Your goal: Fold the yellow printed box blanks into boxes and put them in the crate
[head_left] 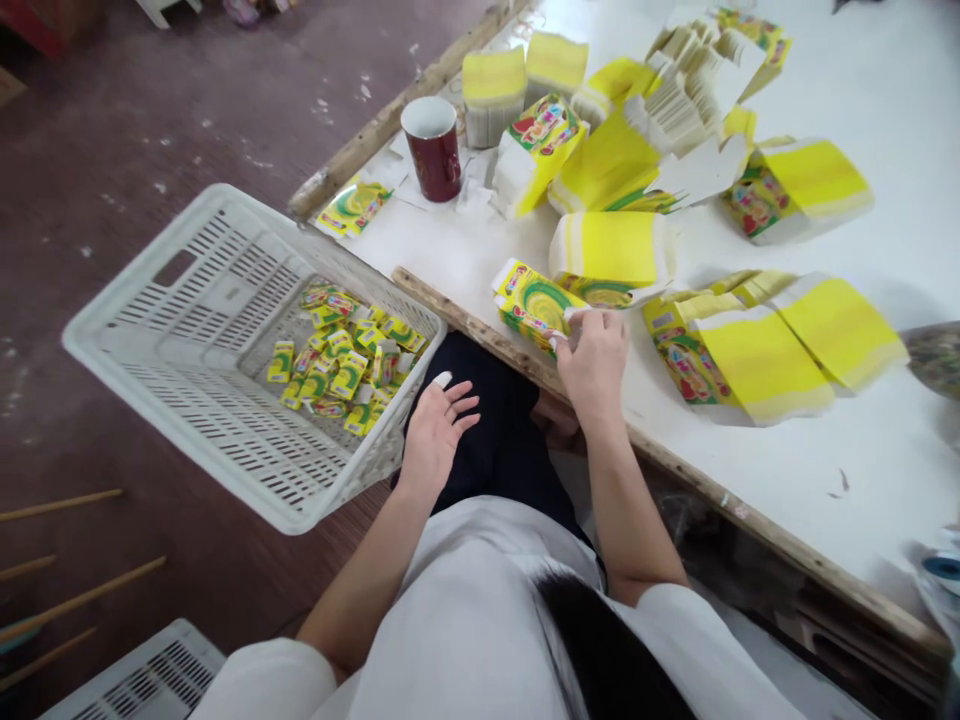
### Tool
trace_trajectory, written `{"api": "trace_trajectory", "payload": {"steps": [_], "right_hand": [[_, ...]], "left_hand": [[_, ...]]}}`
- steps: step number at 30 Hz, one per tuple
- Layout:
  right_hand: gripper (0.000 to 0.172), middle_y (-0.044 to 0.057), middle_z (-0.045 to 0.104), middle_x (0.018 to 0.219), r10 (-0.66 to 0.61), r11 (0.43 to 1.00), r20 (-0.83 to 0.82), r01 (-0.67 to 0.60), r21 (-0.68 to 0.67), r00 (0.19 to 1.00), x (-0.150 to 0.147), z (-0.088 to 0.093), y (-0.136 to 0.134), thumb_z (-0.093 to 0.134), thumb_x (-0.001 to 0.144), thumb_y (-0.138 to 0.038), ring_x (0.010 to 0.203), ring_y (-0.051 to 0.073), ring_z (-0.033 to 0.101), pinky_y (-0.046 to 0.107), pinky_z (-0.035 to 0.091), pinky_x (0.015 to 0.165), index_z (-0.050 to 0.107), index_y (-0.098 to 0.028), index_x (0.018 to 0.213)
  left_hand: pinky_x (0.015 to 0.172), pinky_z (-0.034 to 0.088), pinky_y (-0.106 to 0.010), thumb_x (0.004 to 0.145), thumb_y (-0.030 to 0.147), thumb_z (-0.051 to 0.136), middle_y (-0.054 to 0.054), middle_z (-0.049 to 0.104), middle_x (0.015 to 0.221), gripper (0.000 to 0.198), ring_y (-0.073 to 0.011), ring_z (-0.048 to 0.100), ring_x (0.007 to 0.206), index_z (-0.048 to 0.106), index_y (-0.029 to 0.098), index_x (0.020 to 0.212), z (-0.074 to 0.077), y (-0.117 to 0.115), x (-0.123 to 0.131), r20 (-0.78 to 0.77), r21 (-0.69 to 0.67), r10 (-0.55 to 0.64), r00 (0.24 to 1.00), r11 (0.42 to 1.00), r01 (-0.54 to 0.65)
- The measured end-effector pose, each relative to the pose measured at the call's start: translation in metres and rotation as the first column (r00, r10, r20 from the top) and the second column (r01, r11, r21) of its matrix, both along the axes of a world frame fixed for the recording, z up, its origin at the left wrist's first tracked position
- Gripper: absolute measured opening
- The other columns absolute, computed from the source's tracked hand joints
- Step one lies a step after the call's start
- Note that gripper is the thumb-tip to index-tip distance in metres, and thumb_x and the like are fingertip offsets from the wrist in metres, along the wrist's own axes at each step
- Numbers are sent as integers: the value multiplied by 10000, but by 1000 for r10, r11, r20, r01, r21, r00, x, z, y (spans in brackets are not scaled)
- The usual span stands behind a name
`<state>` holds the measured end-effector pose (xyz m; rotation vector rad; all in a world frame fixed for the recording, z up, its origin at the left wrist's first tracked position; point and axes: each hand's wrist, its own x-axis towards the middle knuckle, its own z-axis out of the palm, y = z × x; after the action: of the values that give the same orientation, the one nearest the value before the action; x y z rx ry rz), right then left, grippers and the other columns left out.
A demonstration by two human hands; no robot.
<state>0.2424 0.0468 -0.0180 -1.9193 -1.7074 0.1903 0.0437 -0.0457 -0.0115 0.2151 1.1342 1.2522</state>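
Note:
My right hand (596,365) is closed at the near end of a small yellow and green printed carton (534,300) at the table's edge. White coverings show on its fingertips. My left hand (439,435) hovers over my lap beside the crate, palm up, fingers apart and holding nothing; its thumb tip also has a white covering. To my left, a white plastic crate (180,400) contains many small yellow cartons (349,375) in a loose heap. Just beyond the right hand lies a bundle of flat yellow cartons (611,250).
More bundles of flat cartons (772,350) lie to the right, with a fanned pile (690,90) farther back. A dark red mug (433,150) stands near the wooden edge (480,335) of the white table (750,480). Another crate (142,680) sits at lower left.

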Motion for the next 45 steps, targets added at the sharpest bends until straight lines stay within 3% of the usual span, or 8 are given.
{"api": "trace_trajectory", "payload": {"steps": [9, 13, 16, 27, 33, 38, 42, 45], "right_hand": [[287, 14, 578, 882, 138, 990, -427, -141, 26, 893, -19, 21, -38, 642, 793, -224, 753, 191, 560, 364, 487, 738, 466, -235, 1020], [329, -30, 587, 820, 330, 783, -775, -615, -93, 538, -50, 26, -83, 672, 803, -209, 658, 134, 549, 263, 458, 615, 429, -251, 1021], [474, -23, 576, 877, 268, 765, -910, -644, 2, 315, -68, 19, -102, 738, 803, -297, 742, 141, 574, 246, 477, 628, 395, -257, 1127], [163, 19, 716, 948, 316, 862, -796, -507, 14, 516, -40, 15, -89, 581, 921, -218, 810, 177, 664, 305, 536, 736, 645, -235, 1070], [285, 43, 720, 909, 486, 873, -419, -453, 182, 767, -15, 25, -85, 507, 958, -155, 869, 226, 640, 404, 533, 808, 748, -304, 988], [261, -7, 709, 919, 645, 762, -181, -606, 230, 743, -17, 26, -95, 588, 945, -215, 993, 238, 614, 535, 350, 1150, 735, -428, 980], [527, 113, 558, 1345, 363, 921, -487, -226, 317, 795, -33, 14, -101, 653, 897, -426, 1335, 339, 486, 600, 321, 1184, 490, -338, 1390], [786, 178, 462, 1468, 161, 985, -828, -146, 96, 536, -42, 9, -96, 665, 872, -520, 1364, 327, 496, 534, 446, 1116, 272, -254, 1499]], "left_hand": [[921, 550, -446, 760, 747, 619, -151, 585, 1356, 750, -289, 609, 1213, 473, 263, 1314, 2, -2, 9, -259, 308, -111, 959, 932, 191], [847, 564, -460, 753, 897, 416, -125, 646, 1125, 751, -304, 648, 1068, 563, 263, 1129, 11, 4, 16, -372, 366, 36, 928, 924, 111], [747, 564, -378, 828, 851, 339, -39, 552, 786, 629, -208, 617, 753, 519, 249, 851, 14, 10, 17, -338, 394, 145, 930, 919, 0], [793, 567, -294, 743, 528, 813, 1, 720, 867, 365, -160, 679, 786, 676, 222, 887, -17, -1, 5, -453, 333, 144, 880, 943, 17], [1042, 506, -453, 888, 621, 612, -98, 706, 1256, 513, -270, 673, 1173, 629, 273, 1264, 5, 4, -26, -472, 482, 83, 878, 858, 178], [1075, 480, -483, 643, 510, 882, -153, 622, 1364, 856, -353, 594, 1278, 531, 223, 1370, 38, 4, -34, -881, 158, -241, 408, 662, 733], [836, 581, -379, 729, 350, 815, -78, 718, 1116, 639, -272, 715, 962, 534, 209, 1284, 41, -4, -11, -939, -33, -280, 198, 650, 760], [832, 568, -359, 749, 322, 794, -91, 683, 1152, 699, -263, 705, 978, 453, 203, 1348, 30, -10, 1, -984, 39, -100, 149, 693, 720]]}}
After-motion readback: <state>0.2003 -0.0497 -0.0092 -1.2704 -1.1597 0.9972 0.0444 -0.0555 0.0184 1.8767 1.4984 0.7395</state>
